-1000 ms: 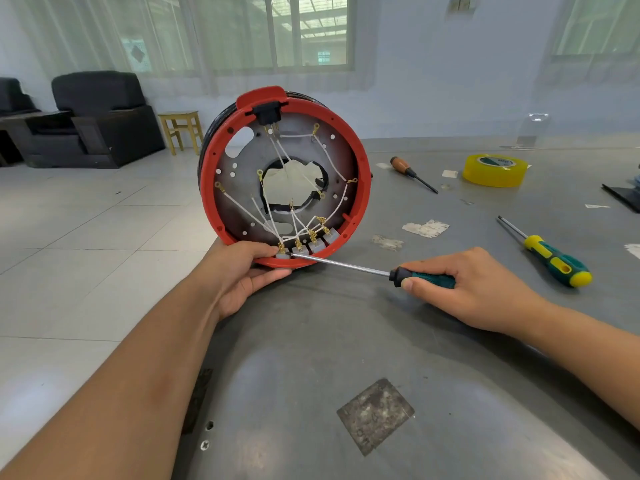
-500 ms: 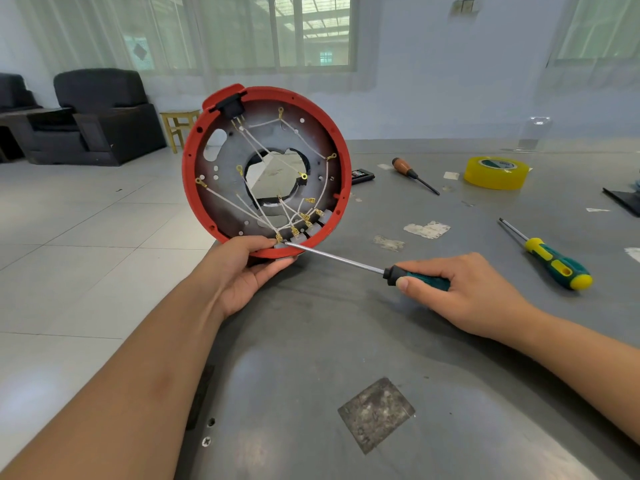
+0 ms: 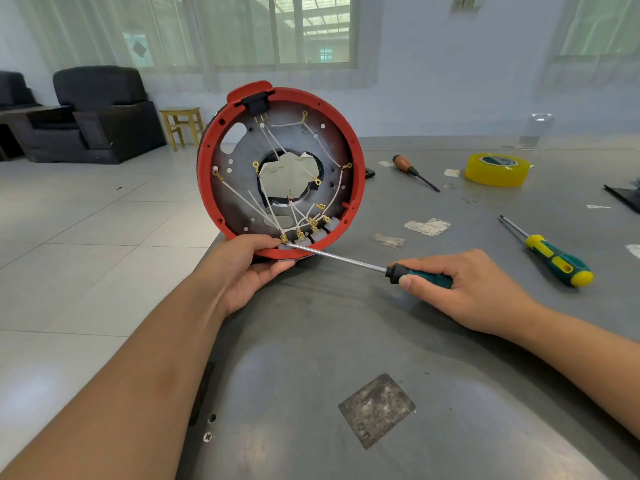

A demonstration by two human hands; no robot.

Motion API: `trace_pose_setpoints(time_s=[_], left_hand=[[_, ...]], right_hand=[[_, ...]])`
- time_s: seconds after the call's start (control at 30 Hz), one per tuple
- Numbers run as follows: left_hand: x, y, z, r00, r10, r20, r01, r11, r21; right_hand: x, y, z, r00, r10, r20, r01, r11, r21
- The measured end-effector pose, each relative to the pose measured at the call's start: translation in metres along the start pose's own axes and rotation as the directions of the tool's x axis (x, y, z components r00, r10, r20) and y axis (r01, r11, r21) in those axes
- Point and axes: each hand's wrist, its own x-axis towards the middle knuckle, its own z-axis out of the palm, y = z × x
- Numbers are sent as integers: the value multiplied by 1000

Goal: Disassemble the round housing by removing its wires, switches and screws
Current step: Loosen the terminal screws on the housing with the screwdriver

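- Head view: the round housing [image 3: 281,168], red-rimmed with a grey inner plate, stands on edge at the near-left corner of the grey metal table [image 3: 311,358], its open face toward the camera.
- The left hand [image 3: 246,268] cups the housing's bottom rim from below, thumb curled over the rim beside a brass terminal [image 3: 284,239].
- White wires [image 3: 249,199] fan across the plate to a row of grey switches [image 3: 313,234] along the lower rim.
- The right hand [image 3: 467,289] is closed round the dark green handle of a screwdriver [image 3: 341,259]; its shaft slants up-left and its tip meets the leftmost terminal.
- Well apart on the right lie a green-and-yellow screwdriver [image 3: 554,259], a wooden-handled screwdriver [image 3: 412,170] and a roll of yellow tape [image 3: 498,169].
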Motion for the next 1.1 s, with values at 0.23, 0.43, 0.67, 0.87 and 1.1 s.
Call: trace_pose_setpoints(time_s=[0.23, 0.43, 0.67, 0.87, 1.1], left_hand=[[0, 0, -1, 1000, 3, 14, -3, 1000, 4], [1, -1, -3, 999, 32, 0, -32, 999, 6], [2, -2, -2, 997, 69, -19, -68, 996, 49], [1, -1, -2, 997, 71, -27, -69, 996, 60], [0, 0, -2, 998, 53, -26, -52, 997, 56]], right_hand=[[1, 1, 0, 1000, 5, 3, -5, 1000, 20], [2, 3, -1, 1000, 4, 20, -4, 1000, 29], [4, 2, -3, 999, 6, 41, -8, 999, 40], [4, 6, -3, 999, 9, 48, -12, 998, 59], [4, 9, -3, 998, 24, 50, -27, 999, 42]])
